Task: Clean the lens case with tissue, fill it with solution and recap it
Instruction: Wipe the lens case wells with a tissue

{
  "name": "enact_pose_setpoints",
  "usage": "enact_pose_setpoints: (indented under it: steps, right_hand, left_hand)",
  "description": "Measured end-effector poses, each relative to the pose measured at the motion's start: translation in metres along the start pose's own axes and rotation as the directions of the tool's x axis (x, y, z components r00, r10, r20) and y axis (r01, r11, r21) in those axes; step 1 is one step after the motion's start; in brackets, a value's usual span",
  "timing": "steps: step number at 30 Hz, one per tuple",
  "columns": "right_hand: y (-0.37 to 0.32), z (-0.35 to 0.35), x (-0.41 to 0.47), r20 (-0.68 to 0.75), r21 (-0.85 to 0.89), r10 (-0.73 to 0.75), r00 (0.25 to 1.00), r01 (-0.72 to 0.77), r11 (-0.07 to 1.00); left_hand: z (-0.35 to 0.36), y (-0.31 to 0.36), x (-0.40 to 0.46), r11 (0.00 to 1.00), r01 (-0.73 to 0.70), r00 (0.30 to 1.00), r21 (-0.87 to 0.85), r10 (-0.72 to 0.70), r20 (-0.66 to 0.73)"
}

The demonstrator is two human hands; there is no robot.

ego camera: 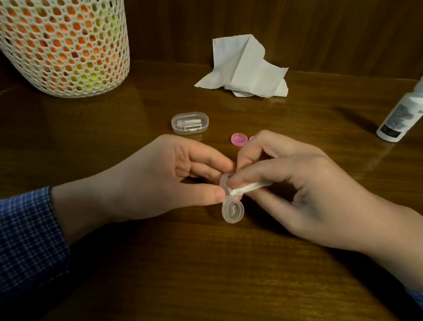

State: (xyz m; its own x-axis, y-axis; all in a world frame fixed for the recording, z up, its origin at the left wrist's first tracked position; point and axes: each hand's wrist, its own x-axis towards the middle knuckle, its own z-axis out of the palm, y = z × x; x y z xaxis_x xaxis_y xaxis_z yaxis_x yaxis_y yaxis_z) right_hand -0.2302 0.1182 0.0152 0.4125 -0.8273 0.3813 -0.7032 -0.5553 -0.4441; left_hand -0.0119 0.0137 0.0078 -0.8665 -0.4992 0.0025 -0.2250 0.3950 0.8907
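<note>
A clear two-well lens case [232,210] with both caps off is held just above the wooden table [215,283]. My left hand [153,179] pinches its far well between thumb and fingers. My right hand [308,195] grips a twisted piece of white tissue [248,188] and presses its tip into that far well. The near well is uncovered and faces up. A pink cap [239,139] lies behind my hands, and a second pink cap [251,138] peeks out beside it, mostly hidden by my right fingers. The white solution bottle [407,111] stands at the right.
A crumpled white tissue [245,69] lies at the back of the table against the wooden wall. A small clear oval box [189,123] sits left of the pink caps. A white mesh basket [53,37] holding orange and yellow things stands at the back left.
</note>
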Motion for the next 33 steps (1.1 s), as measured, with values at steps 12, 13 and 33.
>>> enact_pose_setpoints:
  steps: [12, 13, 33]
  right_hand:
    - [-0.012, 0.008, 0.002, 0.025, 0.16, 0.288, 0.957, -0.288, 0.944]
    - [-0.011, 0.008, 0.002, 0.034, 0.177, 0.31, 0.95, -0.311, 0.934]
    - [-0.01, 0.006, 0.0, -0.06, 0.229, 0.284, 0.957, -0.263, 0.937]
  left_hand:
    - [0.009, 0.003, -0.002, 0.978, -0.056, 0.99, 0.2, 0.08, -0.113]
    - [0.01, 0.004, -0.002, 0.976, -0.059, 0.989, 0.21, 0.085, -0.119]
    - [0.011, 0.005, -0.004, 0.953, -0.053, 0.989, 0.297, 0.09, -0.114]
